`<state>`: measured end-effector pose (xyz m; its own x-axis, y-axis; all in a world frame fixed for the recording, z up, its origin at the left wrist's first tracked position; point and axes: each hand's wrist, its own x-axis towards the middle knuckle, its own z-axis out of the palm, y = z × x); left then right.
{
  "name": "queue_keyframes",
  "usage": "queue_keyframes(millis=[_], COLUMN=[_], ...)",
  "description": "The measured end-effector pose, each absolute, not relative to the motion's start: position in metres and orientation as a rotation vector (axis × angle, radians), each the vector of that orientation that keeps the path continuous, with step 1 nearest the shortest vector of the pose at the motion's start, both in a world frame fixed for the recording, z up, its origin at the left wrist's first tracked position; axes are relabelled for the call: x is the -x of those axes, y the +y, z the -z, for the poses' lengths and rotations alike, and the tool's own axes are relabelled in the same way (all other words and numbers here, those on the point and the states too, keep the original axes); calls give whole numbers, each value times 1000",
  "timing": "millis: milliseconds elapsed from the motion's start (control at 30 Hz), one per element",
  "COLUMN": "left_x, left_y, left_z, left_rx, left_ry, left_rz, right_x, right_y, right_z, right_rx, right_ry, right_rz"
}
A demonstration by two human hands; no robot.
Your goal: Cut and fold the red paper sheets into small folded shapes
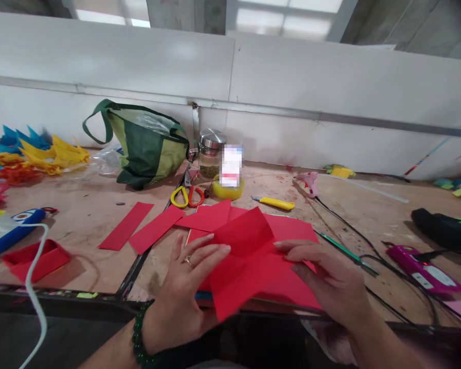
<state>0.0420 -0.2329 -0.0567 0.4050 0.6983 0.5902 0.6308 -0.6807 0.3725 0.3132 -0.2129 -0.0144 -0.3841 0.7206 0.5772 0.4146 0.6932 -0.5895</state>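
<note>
A folded red paper sheet point(249, 261) lies at the near edge of the wooden table point(80, 225), on top of more red sheets. My left hand point(188, 287), with a ring and a dark bead bracelet, grips the sheet's left side, fingers closed on top of it. My right hand point(326, 277) pinches the sheet's right side, thumb on top. Two red paper strips point(126, 225) point(156, 228) lie to the left, beyond the hands.
Yellow and red scissors point(187, 196), a yellow tape roll point(227, 189), a jar point(211, 154), a green bag point(146, 146), a yellow knife point(273, 203), a pink glue gun point(309, 181) with black cables, a magenta tool point(422, 269), coloured paper shapes point(42, 154) at the left, a white wall behind.
</note>
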Motion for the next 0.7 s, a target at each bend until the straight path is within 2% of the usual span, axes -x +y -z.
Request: queue_keyframes(millis=[167, 267, 367, 533, 700], left_x=[-48, -53, -63, -80, -91], left_y=[-231, -233, -238, -243, -241], left_z=[63, 64, 62, 64, 68], left_rx=[-2715, -2813, -3022, -3149, -3012], left_ry=[1096, 1123, 1212, 1135, 1003], left_rz=[-1286, -1288, -1062, -881, -556], right_x=[-330, -327, -317, -303, -299], right_y=[-210, -213, -225, -245, -251], right_z=[43, 52, 52, 42, 26], right_rx=[1069, 1266, 1156, 846, 656], right_ry=[-2028, -2242, -2317, -2398, -2465], right_rz=[-643, -187, 348, 431, 464])
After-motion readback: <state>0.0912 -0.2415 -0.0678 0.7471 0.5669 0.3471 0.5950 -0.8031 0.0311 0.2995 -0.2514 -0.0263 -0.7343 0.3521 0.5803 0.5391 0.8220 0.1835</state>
